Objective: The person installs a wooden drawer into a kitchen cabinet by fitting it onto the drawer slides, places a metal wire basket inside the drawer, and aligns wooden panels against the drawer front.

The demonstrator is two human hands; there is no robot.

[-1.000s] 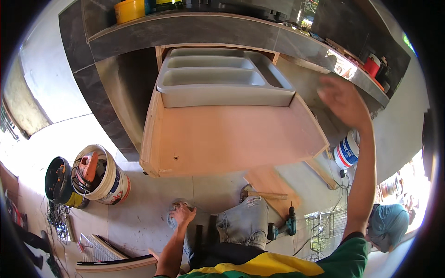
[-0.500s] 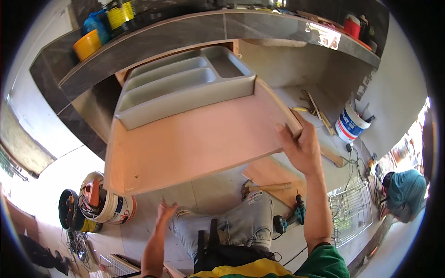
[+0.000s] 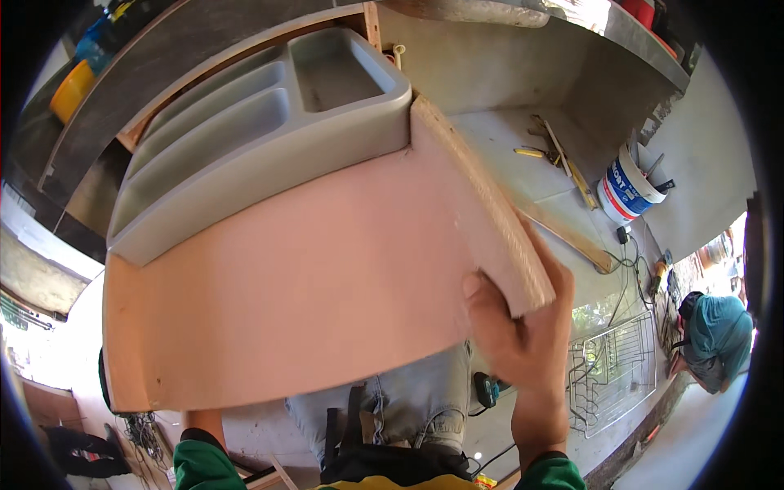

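Observation:
A wooden drawer (image 3: 298, 302) juts out from beneath the dark counter, with a grey plastic organizer (image 3: 261, 163) in its back part. My right hand (image 3: 518, 318) grips the front end of the drawer's right side, thumb on the inside and fingers wrapped round the outside. Only the forearm of my left arm shows below the drawer's lower left; that hand is hidden by the drawer. Under the drawer, part of a cordless drill (image 3: 486, 390) shows beside my knee.
A white bucket of tools (image 3: 625, 188), loose wood strips (image 3: 563, 163) and cables are at the right, near a wire rack (image 3: 612, 376). A crouching person (image 3: 714, 335) is at the far right, another person's dark legs (image 3: 82, 449) at lower left. A yellow container (image 3: 72, 90) stands on the counter.
My right hand has come down onto the drawer's side. The drawer now looms closer and lower, covering more floor. My left hand has moved from near my knee to out of sight beneath it.

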